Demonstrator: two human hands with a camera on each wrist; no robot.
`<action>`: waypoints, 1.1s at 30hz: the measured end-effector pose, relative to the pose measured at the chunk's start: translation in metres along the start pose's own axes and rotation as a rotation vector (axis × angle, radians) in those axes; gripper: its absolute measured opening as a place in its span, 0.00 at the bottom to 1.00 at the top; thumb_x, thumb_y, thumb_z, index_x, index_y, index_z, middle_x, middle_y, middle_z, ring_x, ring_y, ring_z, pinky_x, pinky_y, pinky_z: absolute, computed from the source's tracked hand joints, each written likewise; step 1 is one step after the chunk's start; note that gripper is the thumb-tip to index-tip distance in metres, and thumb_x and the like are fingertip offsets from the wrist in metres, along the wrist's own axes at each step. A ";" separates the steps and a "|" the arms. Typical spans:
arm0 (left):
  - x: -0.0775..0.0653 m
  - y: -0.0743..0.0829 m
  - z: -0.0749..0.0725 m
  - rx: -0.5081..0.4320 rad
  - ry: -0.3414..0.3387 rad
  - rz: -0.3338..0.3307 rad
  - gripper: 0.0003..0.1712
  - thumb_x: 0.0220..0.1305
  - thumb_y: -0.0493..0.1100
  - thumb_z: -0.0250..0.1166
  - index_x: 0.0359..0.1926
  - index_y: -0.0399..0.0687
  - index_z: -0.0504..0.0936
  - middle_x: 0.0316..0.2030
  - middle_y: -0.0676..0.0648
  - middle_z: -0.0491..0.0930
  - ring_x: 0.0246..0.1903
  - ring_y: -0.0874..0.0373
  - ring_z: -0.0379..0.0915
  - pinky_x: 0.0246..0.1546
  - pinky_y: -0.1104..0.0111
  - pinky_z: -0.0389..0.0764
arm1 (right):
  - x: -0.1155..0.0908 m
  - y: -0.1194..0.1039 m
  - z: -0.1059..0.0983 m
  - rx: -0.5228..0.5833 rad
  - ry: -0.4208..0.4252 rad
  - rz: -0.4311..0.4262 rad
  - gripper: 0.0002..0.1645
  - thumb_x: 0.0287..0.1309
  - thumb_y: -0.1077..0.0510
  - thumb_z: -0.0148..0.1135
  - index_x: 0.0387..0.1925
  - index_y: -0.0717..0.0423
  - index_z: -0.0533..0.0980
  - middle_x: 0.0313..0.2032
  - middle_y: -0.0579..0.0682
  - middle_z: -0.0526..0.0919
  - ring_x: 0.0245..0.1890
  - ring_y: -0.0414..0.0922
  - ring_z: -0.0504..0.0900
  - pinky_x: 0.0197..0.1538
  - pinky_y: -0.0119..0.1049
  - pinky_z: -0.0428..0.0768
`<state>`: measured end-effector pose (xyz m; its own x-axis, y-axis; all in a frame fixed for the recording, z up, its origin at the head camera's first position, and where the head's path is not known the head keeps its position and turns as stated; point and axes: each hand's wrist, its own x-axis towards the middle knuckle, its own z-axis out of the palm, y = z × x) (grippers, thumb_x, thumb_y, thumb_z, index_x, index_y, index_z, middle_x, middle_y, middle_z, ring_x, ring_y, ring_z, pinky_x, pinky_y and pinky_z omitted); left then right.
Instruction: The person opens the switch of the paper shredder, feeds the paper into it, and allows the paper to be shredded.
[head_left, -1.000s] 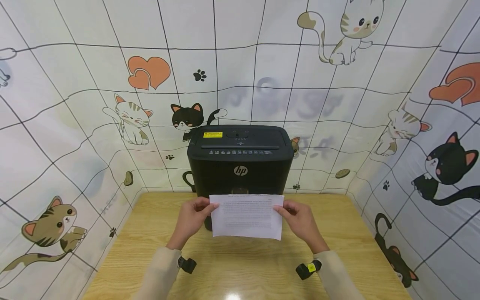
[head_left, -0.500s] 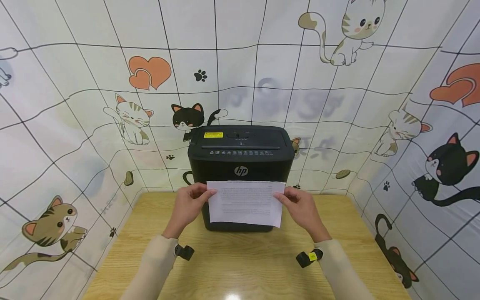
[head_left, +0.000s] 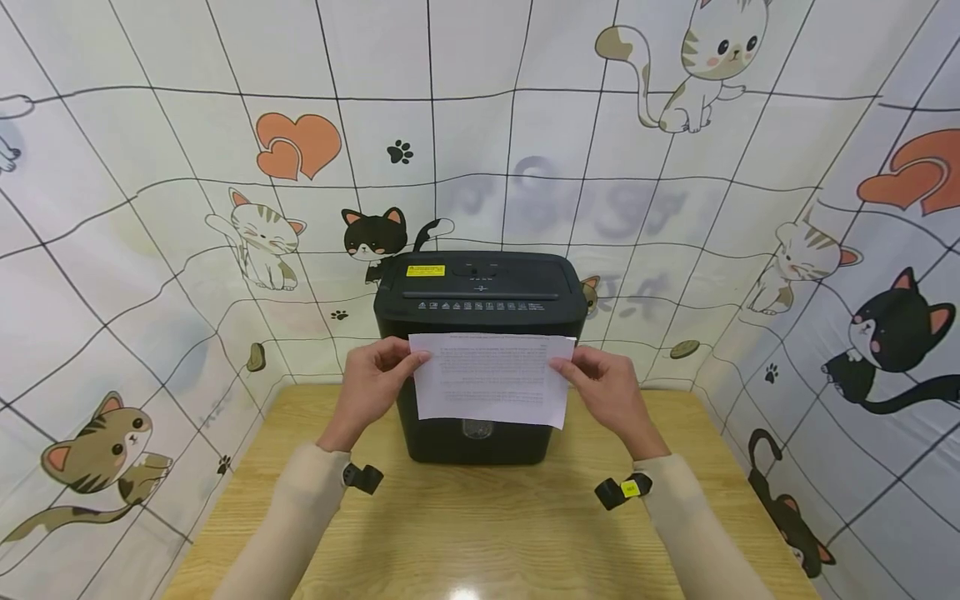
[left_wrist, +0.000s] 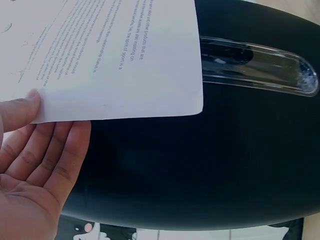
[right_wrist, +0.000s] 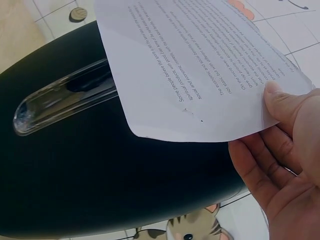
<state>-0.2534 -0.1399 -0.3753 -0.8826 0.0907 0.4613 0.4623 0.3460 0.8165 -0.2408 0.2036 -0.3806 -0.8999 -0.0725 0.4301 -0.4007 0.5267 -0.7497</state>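
A printed sheet of paper (head_left: 491, 379) is held up in front of the black HP paper shredder (head_left: 480, 446). My left hand (head_left: 375, 379) pinches its left edge, thumb on the printed face and fingers behind. On the opposite edge my right hand (head_left: 606, 383) pinches it the same way. The sheet's top edge sits below the shredder's top panel, where the feed slot (head_left: 480, 295) runs across. In the left wrist view the paper (left_wrist: 150, 85) overlaps the shredder's front and part of its clear window (left_wrist: 260, 67). The right wrist view shows lines of text on the sheet (right_wrist: 165, 115).
The shredder stands on a wooden table (head_left: 465, 525) close to the back wall. White cloth (head_left: 480, 133) printed with cats and grid lines hangs behind and at both sides. Yellow label (head_left: 425, 271) marks the shredder's top left. Both wrists carry small black cameras (head_left: 363, 478).
Both hands have raised the paper up along the shredder's front, from near its base to just under its top panel. The clear window has come into view below the sheet.
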 end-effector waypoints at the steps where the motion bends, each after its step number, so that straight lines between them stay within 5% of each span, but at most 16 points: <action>1: 0.002 0.001 -0.001 0.005 0.001 0.006 0.08 0.65 0.46 0.73 0.40 0.47 0.90 0.34 0.44 0.90 0.32 0.38 0.82 0.30 0.72 0.77 | 0.001 -0.002 -0.001 -0.005 0.001 0.000 0.11 0.65 0.45 0.69 0.38 0.48 0.87 0.32 0.48 0.90 0.27 0.43 0.74 0.28 0.31 0.66; 18: 0.032 0.037 -0.015 0.041 0.021 0.122 0.08 0.67 0.46 0.71 0.41 0.46 0.88 0.33 0.44 0.89 0.28 0.45 0.79 0.26 0.72 0.72 | 0.023 -0.027 -0.020 0.009 0.052 -0.048 0.14 0.66 0.45 0.68 0.36 0.51 0.85 0.33 0.53 0.88 0.23 0.44 0.73 0.23 0.33 0.65; 33: 0.065 0.064 -0.030 0.048 0.057 0.145 0.12 0.69 0.47 0.69 0.44 0.43 0.87 0.37 0.42 0.89 0.29 0.50 0.81 0.32 0.72 0.75 | 0.056 -0.058 -0.034 0.059 0.082 -0.052 0.18 0.67 0.43 0.67 0.47 0.52 0.86 0.44 0.54 0.90 0.38 0.41 0.85 0.43 0.29 0.77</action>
<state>-0.2788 -0.1400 -0.2827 -0.7998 0.0908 0.5933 0.5790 0.3773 0.7228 -0.2618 0.1977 -0.2965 -0.8616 -0.0279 0.5068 -0.4581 0.4730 -0.7526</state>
